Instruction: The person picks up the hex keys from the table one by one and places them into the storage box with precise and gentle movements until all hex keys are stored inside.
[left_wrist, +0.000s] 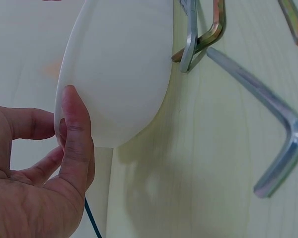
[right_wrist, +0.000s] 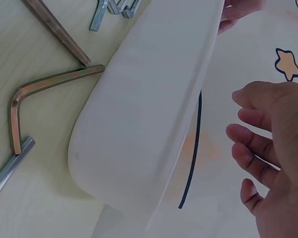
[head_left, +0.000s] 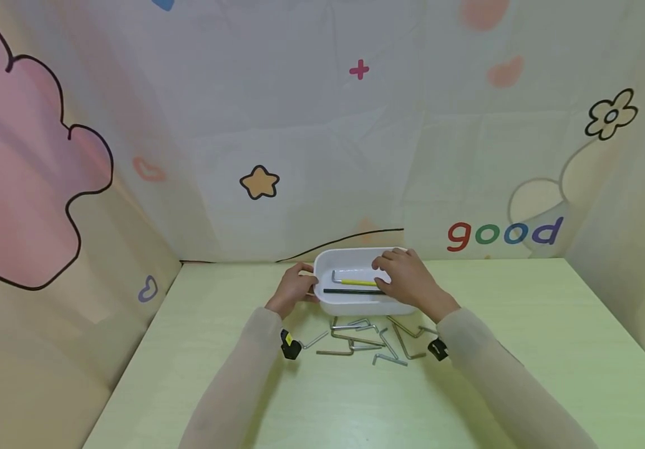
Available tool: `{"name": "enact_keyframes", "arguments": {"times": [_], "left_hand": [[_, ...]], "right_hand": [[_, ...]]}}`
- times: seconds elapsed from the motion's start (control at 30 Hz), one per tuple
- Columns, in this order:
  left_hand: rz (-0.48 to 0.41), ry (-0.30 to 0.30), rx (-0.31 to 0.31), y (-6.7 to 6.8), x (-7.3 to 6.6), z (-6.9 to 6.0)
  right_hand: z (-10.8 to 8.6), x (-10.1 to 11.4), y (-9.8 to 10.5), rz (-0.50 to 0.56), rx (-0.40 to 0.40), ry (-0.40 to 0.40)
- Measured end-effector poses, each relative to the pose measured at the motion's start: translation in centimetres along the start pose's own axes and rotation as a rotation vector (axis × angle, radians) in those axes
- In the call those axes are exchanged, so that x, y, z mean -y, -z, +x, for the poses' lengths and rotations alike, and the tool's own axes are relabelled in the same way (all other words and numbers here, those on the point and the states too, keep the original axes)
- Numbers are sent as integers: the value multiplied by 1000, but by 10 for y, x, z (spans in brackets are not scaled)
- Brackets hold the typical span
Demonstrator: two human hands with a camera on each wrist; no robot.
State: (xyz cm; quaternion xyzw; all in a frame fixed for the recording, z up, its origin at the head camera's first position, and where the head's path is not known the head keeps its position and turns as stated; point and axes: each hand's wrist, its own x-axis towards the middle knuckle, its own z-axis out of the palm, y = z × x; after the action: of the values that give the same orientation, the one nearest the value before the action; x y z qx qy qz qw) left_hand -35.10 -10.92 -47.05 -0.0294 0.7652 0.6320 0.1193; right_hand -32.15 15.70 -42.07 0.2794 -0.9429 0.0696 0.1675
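Observation:
A white plastic tub (head_left: 364, 308) stands at the back of the table. Its left end is gripped by my left hand (head_left: 294, 288); in the left wrist view the thumb and fingers (left_wrist: 75, 134) pinch the rim. Over the tub's right part hovers my right hand (head_left: 407, 277), its fingers loosely bent and nothing between them in the right wrist view. Inside the tub lie a hex key with a yellow long arm (head_left: 356, 282) and a dark straight rod (head_left: 350, 291). The right hand hides the right ends of both.
Several loose silver and bronze hex keys, among them a bronze one (head_left: 356, 338) and a silver one (head_left: 392, 359), lie scattered in front of the tub. A printed cloth backdrop (head_left: 311, 125) rises behind the table (head_left: 322, 405).

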Motion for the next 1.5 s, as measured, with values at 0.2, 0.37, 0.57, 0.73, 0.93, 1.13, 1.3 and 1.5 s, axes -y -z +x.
{"name": "enact_keyframes", "arguments": {"times": [0.2,0.37,0.57,0.73,0.93,1.13,1.3,1.5], "left_hand": [[20,8,-9,-1,0,-1],[24,17,-18,-2,0,-1],[24,20,-18,-3,-2,-3],[25,23,-20,-3,-4,-4],[11,18,-23,-3,-2,-1],[6,19,-27,-3,1,0],[3,20,-29,-2,-2,-3],[3,16,-27,-2,-2,-4]], "right_hand": [[-9,3,6,-7,-21,7],[-16,5,12,-1,-40,23],[-23,9,23,-18,-52,33],[-32,10,32,-49,-58,50],[-45,10,36,-58,-65,61],[-60,12,32,-59,-68,60],[-71,16,29,-57,-58,70],[-84,21,25,-44,-18,77]]}}
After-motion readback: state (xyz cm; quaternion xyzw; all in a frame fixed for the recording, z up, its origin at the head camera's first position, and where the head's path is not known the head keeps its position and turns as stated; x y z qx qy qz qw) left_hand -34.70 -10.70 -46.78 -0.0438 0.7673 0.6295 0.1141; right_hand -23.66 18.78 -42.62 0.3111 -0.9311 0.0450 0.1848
